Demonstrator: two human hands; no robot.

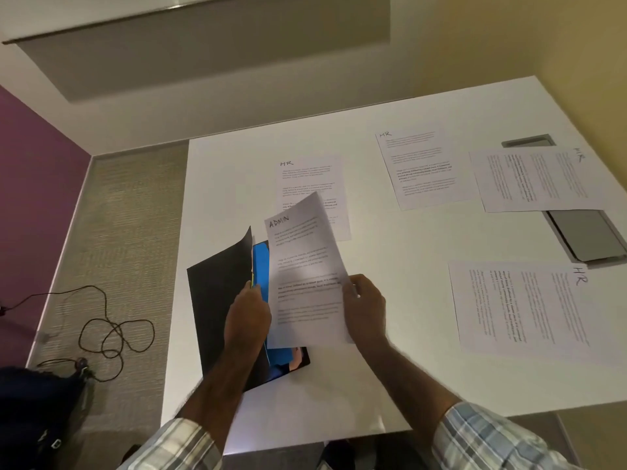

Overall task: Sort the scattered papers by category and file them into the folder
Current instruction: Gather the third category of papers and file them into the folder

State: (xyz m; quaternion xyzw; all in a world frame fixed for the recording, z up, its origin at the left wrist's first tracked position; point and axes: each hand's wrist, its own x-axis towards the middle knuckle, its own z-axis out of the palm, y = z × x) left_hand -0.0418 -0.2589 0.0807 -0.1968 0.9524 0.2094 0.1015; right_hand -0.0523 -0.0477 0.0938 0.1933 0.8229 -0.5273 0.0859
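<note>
A sheet marked ADMIN (pixel 305 266) is held up over the open folder (pixel 217 293), pinched at its right edge by my right hand (pixel 364 308). The folder is black with blue inner pockets and lies at the table's left front. My left hand (pixel 247 315) grips the edge of a blue divider inside it, holding the black cover raised. Several sheets marked HR lie flat on the white table (pixel 390 239): one behind the folder (pixel 310 179), one further right (pixel 422 167), one at the far right (pixel 536 178), one at the right front (pixel 522 307).
Two grey recessed panels are set into the table at the right, a small one (pixel 529 141) and a larger one (pixel 590 234). A dark cable (pixel 112 330) coils on the carpet to the left, beside a dark bag (pixel 34 412). A purple wall stands far left.
</note>
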